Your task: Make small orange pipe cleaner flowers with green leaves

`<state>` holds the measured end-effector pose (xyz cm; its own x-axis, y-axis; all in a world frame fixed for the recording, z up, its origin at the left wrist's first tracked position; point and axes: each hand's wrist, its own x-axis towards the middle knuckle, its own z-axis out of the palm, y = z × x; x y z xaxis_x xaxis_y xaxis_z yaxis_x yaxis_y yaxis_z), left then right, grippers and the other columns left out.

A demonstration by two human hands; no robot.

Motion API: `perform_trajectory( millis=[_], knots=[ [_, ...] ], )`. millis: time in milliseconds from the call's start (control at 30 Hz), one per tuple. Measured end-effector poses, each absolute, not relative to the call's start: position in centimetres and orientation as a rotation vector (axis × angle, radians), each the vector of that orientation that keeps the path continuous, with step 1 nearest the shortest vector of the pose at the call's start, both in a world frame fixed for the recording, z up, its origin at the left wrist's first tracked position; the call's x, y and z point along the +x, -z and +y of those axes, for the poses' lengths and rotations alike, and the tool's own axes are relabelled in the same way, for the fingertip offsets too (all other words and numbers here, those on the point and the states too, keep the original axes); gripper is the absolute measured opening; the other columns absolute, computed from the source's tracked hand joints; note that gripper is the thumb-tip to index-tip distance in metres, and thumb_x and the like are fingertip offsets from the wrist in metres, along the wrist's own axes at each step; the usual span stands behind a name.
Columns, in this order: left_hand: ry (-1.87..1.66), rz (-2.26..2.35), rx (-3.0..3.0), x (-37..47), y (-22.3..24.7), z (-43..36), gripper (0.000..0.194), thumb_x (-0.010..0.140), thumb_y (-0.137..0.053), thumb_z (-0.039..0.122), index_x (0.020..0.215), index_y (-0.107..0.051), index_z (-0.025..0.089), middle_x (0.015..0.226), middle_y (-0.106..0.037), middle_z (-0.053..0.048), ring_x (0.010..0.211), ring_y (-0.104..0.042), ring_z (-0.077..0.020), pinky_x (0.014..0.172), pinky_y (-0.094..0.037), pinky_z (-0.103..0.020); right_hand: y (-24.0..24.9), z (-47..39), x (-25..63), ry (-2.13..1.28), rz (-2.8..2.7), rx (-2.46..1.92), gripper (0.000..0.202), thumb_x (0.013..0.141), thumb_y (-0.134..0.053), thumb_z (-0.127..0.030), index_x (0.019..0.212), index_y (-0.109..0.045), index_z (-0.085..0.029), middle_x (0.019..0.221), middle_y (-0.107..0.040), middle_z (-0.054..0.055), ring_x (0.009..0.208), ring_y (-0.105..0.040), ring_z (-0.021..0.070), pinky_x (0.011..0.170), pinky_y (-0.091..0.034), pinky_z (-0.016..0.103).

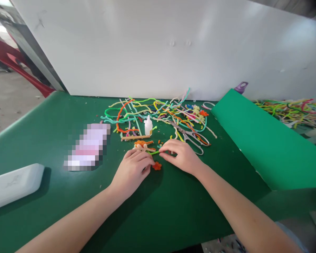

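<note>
Between my hands runs a short green pipe cleaner (155, 153). My right hand (183, 156) pinches its right end between thumb and fingertips. My left hand (133, 168) is curled at the other end, fingertips bent down; what lies under them is partly hidden. Touching or just beside the left fingertips is a small orange flower (157, 166) of bent pipe cleaner. Beyond the left hand lie orange pipe-cleaner pieces (142, 143) with pale ones. A small white glue bottle (148, 125) stands upright behind them, next to a thin wooden stick (135, 137).
Scissors (191, 135) lie right of the bottle. A tangle of coloured pipe cleaners (147, 110) spreads along the white panel (158, 49). A green board (274, 140) stands at the right, with more pipe cleaners (292, 110) behind. At left are a blurred-out object (88, 147) and a white case (18, 184).
</note>
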<state>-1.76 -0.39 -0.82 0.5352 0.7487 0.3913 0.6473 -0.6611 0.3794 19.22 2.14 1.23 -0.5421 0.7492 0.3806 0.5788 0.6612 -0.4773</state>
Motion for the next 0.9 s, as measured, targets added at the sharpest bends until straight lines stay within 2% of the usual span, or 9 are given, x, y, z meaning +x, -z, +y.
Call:
perform_trajectory(
  millis=[133, 300, 467, 900],
  knots=[
    [-0.836, 1.273, 2.540, -1.66, 0.17, -0.63, 0.021, 0.081, -0.047, 0.005, 0.085, -0.059, 0.022, 0.093, -0.067, 0.001, 0.094, -0.059, -0.0170, 0.081, -0.037, -0.034, -1.40, 1.88, 19.00, -0.605, -2.400, -0.907, 0.013, 0.086, -0.058, -0.028, 0.090, -0.068, -0.021, 0.088, -0.066, 0.002, 0.085, -0.059, 0.0140, 0.078, -0.046, 0.026],
    [-0.857, 1.320, 2.497, -1.61, -0.06, -0.79, 0.012, 0.085, -0.050, 0.017, 0.088, -0.060, 0.022, 0.090, -0.069, -0.001, 0.089, -0.060, -0.0184, 0.078, -0.036, -0.034, -1.07, 1.64, 18.71, -0.706, -2.454, -0.908, 0.016, 0.086, -0.057, -0.030, 0.091, -0.070, -0.023, 0.088, -0.065, 0.001, 0.085, -0.059, 0.0136, 0.078, -0.045, 0.026],
    [-0.822, 1.258, 2.527, -1.66, 0.25, -0.81, 0.012, 0.083, -0.055, 0.027, 0.078, -0.065, 0.024, 0.077, -0.070, 0.000, 0.082, -0.060, -0.0194, 0.075, -0.035, -0.035, -0.57, 1.84, 18.67, -0.720, -2.490, -0.909, 0.017, 0.086, -0.057, -0.031, 0.091, -0.070, -0.023, 0.089, -0.065, 0.001, 0.085, -0.059, 0.0148, 0.077, -0.045, 0.026],
    [-0.749, 1.260, 2.465, -1.90, 0.69, -0.68, 0.015, 0.083, -0.058, 0.032, 0.076, -0.068, 0.024, 0.072, -0.069, 0.001, 0.072, -0.061, -0.0177, 0.073, -0.035, -0.034, -1.01, 2.05, 18.49, -0.686, -2.554, -0.918, 0.014, 0.087, -0.056, -0.026, 0.084, -0.067, -0.019, 0.083, -0.065, 0.001, 0.082, -0.058, 0.0147, 0.076, -0.041, 0.027]
  ],
)
